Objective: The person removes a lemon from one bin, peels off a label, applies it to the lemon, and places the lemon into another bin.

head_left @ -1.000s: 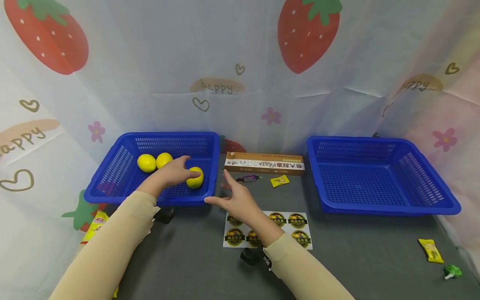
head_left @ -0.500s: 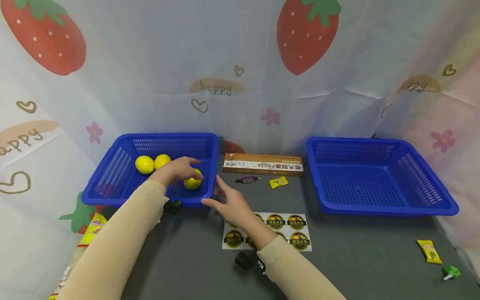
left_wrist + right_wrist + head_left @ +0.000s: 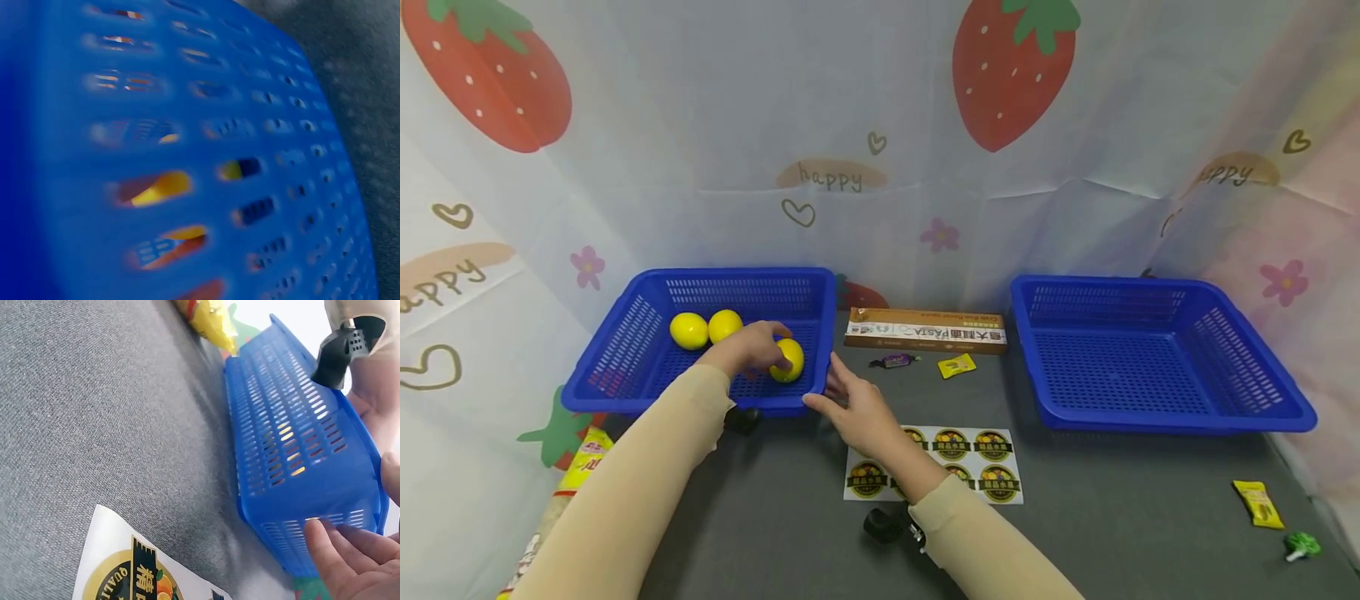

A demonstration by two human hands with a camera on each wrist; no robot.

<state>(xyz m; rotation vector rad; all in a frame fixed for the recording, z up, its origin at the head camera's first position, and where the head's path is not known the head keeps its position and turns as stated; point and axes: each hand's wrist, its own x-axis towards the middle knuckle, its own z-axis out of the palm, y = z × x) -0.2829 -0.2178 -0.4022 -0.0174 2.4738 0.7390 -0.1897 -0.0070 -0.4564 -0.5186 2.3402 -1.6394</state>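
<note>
Several yellow lemons lie in the left blue basket [image 3: 700, 400], two [image 3: 688, 331] of them together at its left. My left hand [image 3: 748, 346] reaches over the front rim and grips the lemon [image 3: 787, 362] at the right, thumb and fingers curled against it. Through the slots of the basket wall [image 3: 206, 144], the left wrist view shows bits of yellow and skin. At the basket's front right corner my right hand [image 3: 861, 412] holds the rim. Its thumb is at the rim and its fingers [image 3: 337, 556] lie along the outer wall.
A second blue basket [image 3: 1030, 367] stands at the right. Between the baskets are a pasta box [image 3: 925, 331], a purple-wrapped candy [image 3: 895, 361] and a yellow packet [image 3: 957, 365]. A sticker sheet [image 3: 992, 468] lies in front. Another yellow packet [image 3: 1258, 504] and a green item [image 3: 1302, 545] lie far right.
My left hand's fingers have lowered and curled in against the right-hand lemon. My right hand has moved slightly left onto the basket's corner.
</note>
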